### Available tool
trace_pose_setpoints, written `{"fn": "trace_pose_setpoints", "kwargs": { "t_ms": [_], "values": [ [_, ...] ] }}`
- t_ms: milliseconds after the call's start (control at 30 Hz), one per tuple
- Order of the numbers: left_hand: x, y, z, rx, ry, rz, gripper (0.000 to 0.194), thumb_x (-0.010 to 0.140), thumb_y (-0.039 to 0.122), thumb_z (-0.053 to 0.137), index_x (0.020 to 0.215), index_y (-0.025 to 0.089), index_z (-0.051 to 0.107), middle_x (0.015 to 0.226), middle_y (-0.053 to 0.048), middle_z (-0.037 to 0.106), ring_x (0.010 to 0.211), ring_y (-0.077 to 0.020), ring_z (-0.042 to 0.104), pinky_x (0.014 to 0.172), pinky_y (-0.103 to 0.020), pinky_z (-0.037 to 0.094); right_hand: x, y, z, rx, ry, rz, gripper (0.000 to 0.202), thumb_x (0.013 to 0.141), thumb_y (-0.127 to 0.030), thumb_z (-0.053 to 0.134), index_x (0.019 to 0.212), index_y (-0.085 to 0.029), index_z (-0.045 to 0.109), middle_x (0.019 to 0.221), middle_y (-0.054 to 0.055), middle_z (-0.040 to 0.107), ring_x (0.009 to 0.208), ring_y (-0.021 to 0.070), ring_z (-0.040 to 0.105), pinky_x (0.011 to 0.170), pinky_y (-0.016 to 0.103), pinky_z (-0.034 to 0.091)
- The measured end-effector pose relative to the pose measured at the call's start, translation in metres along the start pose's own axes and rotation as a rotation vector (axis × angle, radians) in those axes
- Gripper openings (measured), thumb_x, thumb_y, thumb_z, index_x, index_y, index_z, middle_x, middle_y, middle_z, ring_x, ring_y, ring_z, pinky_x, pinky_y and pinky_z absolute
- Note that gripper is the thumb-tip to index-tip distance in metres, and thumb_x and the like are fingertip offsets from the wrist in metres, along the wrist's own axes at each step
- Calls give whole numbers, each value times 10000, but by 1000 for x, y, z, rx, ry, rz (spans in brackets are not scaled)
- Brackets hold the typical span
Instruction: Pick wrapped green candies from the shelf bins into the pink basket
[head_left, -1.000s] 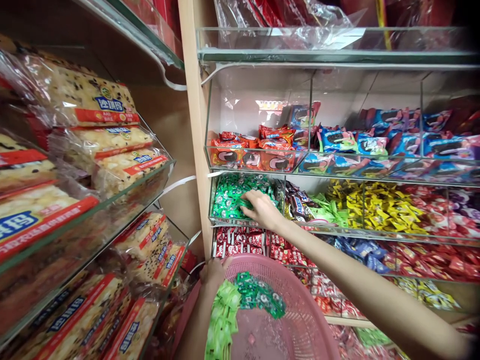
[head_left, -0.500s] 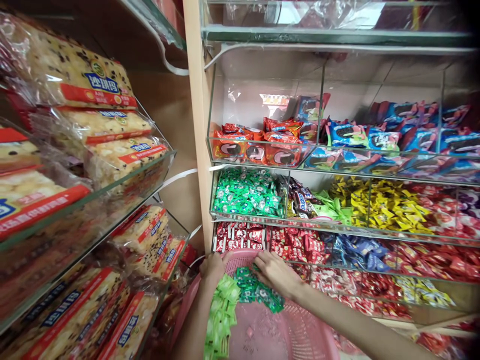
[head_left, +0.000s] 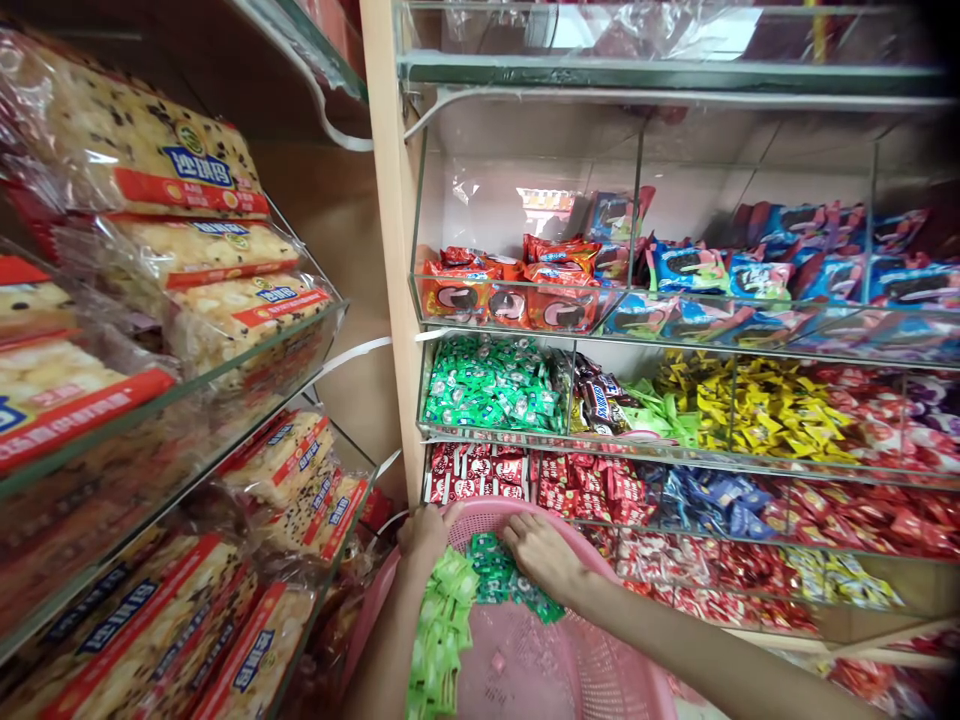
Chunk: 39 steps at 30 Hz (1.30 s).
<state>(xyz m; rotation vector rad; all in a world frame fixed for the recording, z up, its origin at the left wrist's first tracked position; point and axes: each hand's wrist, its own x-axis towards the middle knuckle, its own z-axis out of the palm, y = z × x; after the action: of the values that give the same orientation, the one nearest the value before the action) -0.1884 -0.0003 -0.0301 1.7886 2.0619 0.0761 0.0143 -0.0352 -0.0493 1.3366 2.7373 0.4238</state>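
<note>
A pink plastic basket with perforated sides is below the shelves. My left hand is closed on its far left rim. My right hand reaches inside the basket, fingers curled and pressed down on dark-green wrapped candies; its fingertips are partly hidden among them. Light-green packets lie heaped along the basket's left side, partly behind my left forearm. The pink basket floor shows in the middle, with a small pink piece on it. Just above the far rim is a bin of dark-red packets.
Similar green candies fill a clear bin above the basket. Beside them are Snickers bars and yellow candies. Clear-wrapped pastries crowd the left shelves. A wooden upright and glass shelf edges stand close around my hands.
My right hand has drawn slightly down and left over the green candies, away from the rim. My left hand keeps its hold on the rim. The view has shifted slightly.
</note>
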Motion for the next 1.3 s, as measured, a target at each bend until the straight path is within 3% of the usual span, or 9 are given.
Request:
{"fn": "trace_pose_setpoints", "kwargs": {
  "t_ms": [300, 500, 700, 933, 1167, 1300],
  "values": [
    [-1, 0, 0, -3, 13, 1, 753, 846, 665, 175, 1038, 126, 665, 1071, -201, 660, 1003, -328, 616, 781, -373, 447, 3, -5, 3, 80, -105, 86, 346, 830, 12, 371, 1060, -149, 574, 1126, 130, 576, 1010, 243, 549, 832, 346, 433],
    [0, 0, 0, -10, 4, 5, 783, 834, 686, 164, 1043, 118, 662, 1066, -215, 656, 1006, -336, 613, 776, -383, 448, -1, -4, 12, 293, -163, 198, 393, 864, -4, 283, 1114, -182, 528, 1134, 112, 565, 841, 179, 608, 692, 291, 454],
    [0, 1, -1, 5, -2, -3, 753, 843, 663, 181, 1044, 116, 658, 1072, -212, 655, 1012, -339, 611, 784, -394, 448, -3, -7, 2, 331, -220, 254, 398, 811, -1, 354, 1114, -192, 528, 1099, 100, 601, 828, 193, 631, 648, 275, 432],
    [-4, 3, -6, 8, -12, 7, 766, 834, 681, 183, 1054, 119, 656, 1092, -203, 651, 1018, -332, 610, 796, -372, 447, -8, -6, -2, 421, -215, 239, 304, 822, -119, 479, 1120, -171, 505, 1134, 118, 591, 898, 220, 614, 696, 298, 440],
    [-5, 4, -8, 8, -16, 5, 767, 834, 682, 190, 1042, 115, 663, 1092, -212, 650, 1016, -329, 612, 794, -370, 443, -12, -7, -7, 452, -250, 220, 400, 841, -187, 510, 1233, -127, 455, 1202, 154, 563, 1019, 248, 573, 804, 326, 450],
    [-4, 3, -6, 12, -9, 4, 716, 854, 639, 206, 1047, 121, 661, 1089, -210, 652, 1018, -319, 612, 795, -361, 441, -13, -6, -6, 450, -252, 236, 369, 840, -163, 494, 1208, -143, 469, 1160, 134, 592, 963, 235, 599, 765, 313, 455]
  ]
}}
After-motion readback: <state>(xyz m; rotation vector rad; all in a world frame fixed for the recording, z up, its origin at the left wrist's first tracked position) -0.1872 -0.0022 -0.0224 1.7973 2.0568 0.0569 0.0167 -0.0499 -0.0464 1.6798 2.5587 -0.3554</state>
